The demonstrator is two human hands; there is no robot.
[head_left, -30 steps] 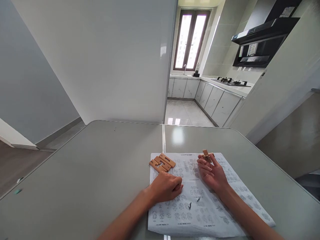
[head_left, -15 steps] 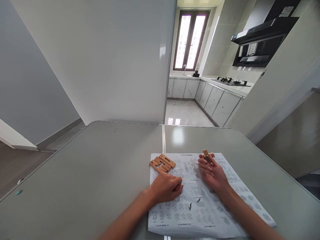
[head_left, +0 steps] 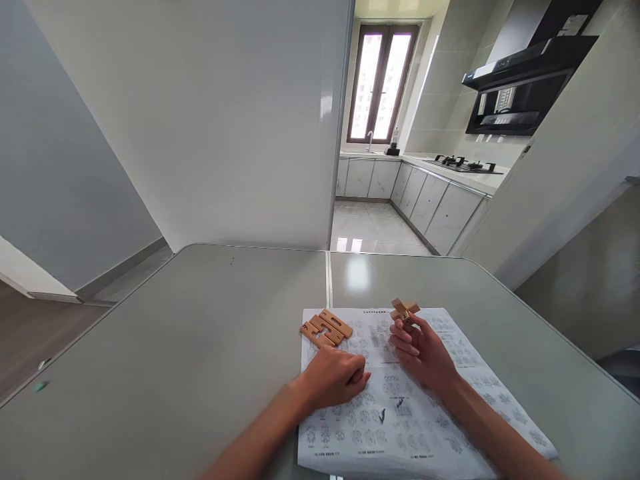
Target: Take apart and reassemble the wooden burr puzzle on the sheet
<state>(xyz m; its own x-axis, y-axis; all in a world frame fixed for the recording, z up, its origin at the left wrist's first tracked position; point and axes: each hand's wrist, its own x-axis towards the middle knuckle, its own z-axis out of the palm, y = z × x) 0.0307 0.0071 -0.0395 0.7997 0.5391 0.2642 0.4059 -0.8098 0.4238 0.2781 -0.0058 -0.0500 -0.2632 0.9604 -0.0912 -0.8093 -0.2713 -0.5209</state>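
My right hand (head_left: 425, 353) grips a small cross-shaped assembly of interlocked wooden puzzle pieces (head_left: 404, 311) between thumb and fingertips, raised over the far part of the paper. My left hand (head_left: 337, 375) rests on the printed sheet in a loose fist, and nothing shows in it. Just beyond its knuckles lie three flat wooden puzzle pieces (head_left: 326, 328) side by side, with cutouts and dark numbers on them. Under both hands spreads a large instruction sheet (head_left: 370, 437) printed with rows of small line drawings and two dark handwritten marks.
The grey table (head_left: 200, 353) has a seam running through its middle. A small green object (head_left: 41, 386) lies near its left edge, with a small pale object (head_left: 44, 364) behind it. Beyond the table are a white wall panel (head_left: 240, 133) and a kitchen with a gas stove (head_left: 465, 164).
My right hand has turned the wooden assembly and shifted it slightly left, so more of its crossing arms show. The left hand and the flat pieces stay put.
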